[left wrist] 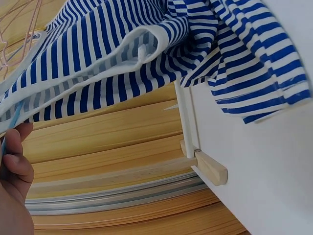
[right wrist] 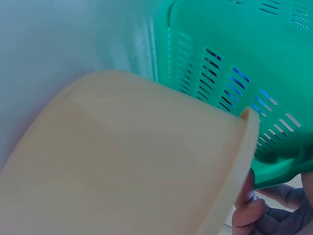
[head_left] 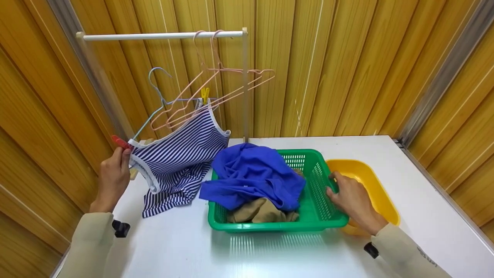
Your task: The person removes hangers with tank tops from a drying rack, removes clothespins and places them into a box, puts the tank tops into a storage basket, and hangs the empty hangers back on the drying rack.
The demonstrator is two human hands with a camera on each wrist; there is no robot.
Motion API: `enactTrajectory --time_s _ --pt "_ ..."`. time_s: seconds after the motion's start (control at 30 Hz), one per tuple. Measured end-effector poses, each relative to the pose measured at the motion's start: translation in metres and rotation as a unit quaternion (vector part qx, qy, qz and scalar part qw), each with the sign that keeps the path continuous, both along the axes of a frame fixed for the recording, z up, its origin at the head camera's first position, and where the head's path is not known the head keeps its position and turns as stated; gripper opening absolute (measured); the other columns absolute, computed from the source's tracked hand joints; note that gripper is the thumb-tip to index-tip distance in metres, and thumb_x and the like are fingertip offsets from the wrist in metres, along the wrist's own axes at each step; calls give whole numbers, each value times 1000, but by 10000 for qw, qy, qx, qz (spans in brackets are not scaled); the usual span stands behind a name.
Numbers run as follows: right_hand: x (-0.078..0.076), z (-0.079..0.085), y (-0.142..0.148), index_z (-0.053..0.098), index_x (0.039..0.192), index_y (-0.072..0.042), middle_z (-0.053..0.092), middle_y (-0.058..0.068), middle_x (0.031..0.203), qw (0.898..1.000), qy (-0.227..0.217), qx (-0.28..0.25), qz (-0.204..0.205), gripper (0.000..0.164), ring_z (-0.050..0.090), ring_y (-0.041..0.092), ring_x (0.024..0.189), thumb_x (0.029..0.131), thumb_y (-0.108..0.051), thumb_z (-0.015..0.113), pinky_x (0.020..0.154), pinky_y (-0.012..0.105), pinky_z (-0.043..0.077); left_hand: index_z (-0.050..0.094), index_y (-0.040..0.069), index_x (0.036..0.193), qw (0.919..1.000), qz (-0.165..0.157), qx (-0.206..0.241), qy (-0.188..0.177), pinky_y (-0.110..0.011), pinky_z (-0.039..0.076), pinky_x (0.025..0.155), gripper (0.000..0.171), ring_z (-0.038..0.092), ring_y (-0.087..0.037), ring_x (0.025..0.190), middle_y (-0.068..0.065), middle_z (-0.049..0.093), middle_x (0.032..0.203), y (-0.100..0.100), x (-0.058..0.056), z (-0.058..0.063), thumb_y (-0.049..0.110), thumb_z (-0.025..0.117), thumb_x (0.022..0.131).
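Observation:
My left hand [head_left: 111, 177] grips the left end of a light blue clothes hanger [head_left: 149, 119], beside a red clothespin [head_left: 120, 141]. A navy-and-white striped sleeveless top [head_left: 185, 152] hangs from this hanger, its lower part lying on the table. At the hanger's other end a yellow clothespin [head_left: 205, 95] clips the top's strap. My right hand [head_left: 353, 195] holds the right rim of a green basket [head_left: 278, 226], its fingers curled near the rim in the right wrist view. Inside the basket lie a blue cloth [head_left: 258, 175] and a brown cloth [head_left: 262, 211].
Two pink hangers [head_left: 216, 69] hang on the white rod [head_left: 162, 36] of a rack behind the basket. A yellow basin [head_left: 380, 189] stands to the basket's right, close to my right hand. Wood-patterned walls [head_left: 328, 77] enclose the white table [head_left: 166, 247].

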State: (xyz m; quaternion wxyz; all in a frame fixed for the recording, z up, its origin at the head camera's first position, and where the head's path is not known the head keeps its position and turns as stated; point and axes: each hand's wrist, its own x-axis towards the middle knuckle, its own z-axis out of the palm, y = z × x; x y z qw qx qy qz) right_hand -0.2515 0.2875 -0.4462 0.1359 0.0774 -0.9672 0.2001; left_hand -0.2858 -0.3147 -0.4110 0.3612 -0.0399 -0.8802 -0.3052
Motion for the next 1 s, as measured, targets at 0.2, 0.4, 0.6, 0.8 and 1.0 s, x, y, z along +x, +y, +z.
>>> enactTrajectory --time_s 0.2,0.4,0.6,0.8,1.0 --pt "0 -2 0 56 122 2 68 21 96 10000 85 16 12 39 60 22 69 91 -19 69 66 42 58 55 2 104 10000 -20 -13 -51 -15 34 53 30 42 -15 59 -5 42 67 -2 4 -8 29 43 105" --pt "0 -2 0 55 123 2 69 21 97 10000 29 -20 -3 39 62 23 71 92 -19 68 68 44 59 56 1 101 10000 3 -51 65 -15 34 53 26 42 -13 58 -5 42 64 -6 6 -19 25 47 104" --pt "-1 -2 0 56 122 3 69 23 98 10000 61 -21 -44 39 64 25 72 91 -18 69 70 47 59 56 0 100 9999 39 -109 88 -19 34 51 25 42 -15 57 -4 41 63 -9 10 -29 24 47 104" --pt "-1 -2 0 56 122 3 69 22 98 10000 58 4 -74 39 64 25 73 92 -19 69 71 48 59 55 1 97 9997 61 -228 -24 -23 32 51 26 40 -19 57 -3 38 62 -10 14 -38 24 46 105" --pt "-1 -2 0 56 123 2 68 22 100 10000 0 -47 -87 40 63 25 75 92 -19 68 73 48 59 56 1 100 9996 31 -260 -108 -23 34 52 25 43 -21 58 -4 39 62 -12 16 -43 23 47 104"
